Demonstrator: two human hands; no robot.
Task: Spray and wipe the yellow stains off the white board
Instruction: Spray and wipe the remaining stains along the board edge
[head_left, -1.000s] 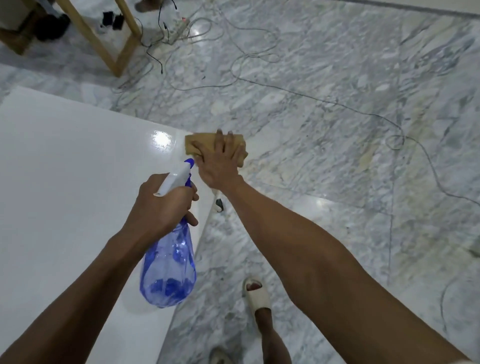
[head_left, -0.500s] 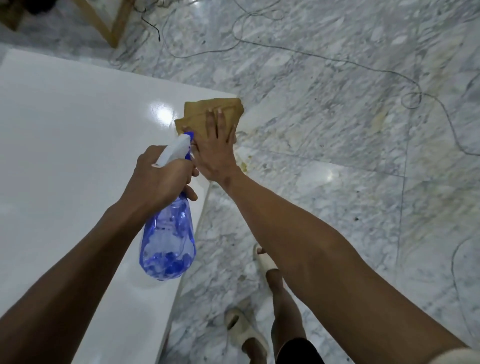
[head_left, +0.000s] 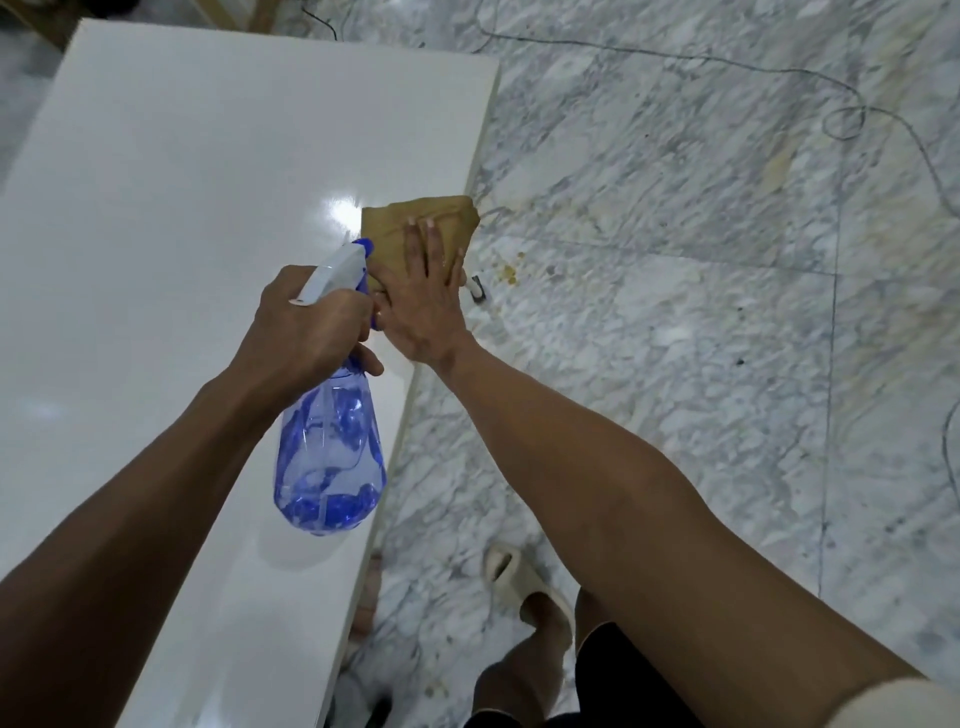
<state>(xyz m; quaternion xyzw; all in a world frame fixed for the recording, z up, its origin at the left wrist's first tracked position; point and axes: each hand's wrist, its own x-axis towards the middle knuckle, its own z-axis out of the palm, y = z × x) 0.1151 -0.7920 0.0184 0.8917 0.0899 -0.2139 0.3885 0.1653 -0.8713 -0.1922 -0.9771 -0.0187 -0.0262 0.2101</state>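
A glossy white board (head_left: 171, 218) fills the left half of the view, its right edge running down the middle. My left hand (head_left: 306, 322) grips the neck of a clear blue spray bottle (head_left: 330, 457) with a white and blue nozzle, held above the board. My right hand (head_left: 421, 296) lies flat, fingers spread, pressing a tan cloth (head_left: 415, 218) onto the board at its right edge. No yellow stain shows on the bare board; the spot under the cloth is hidden.
Grey-veined marble floor (head_left: 675, 364) lies right of the board, with yellowish drips (head_left: 511, 273) beside the edge and thin cables (head_left: 852, 124) trailing across it. My foot in a cream slipper (head_left: 519, 582) stands near the board. Wooden legs (head_left: 260, 15) stand at the top.
The view has tilted so more of the board's far end shows. My right hand and the cloth slid along the board's right edge, toward me. The bottle stays gripped in my left hand.
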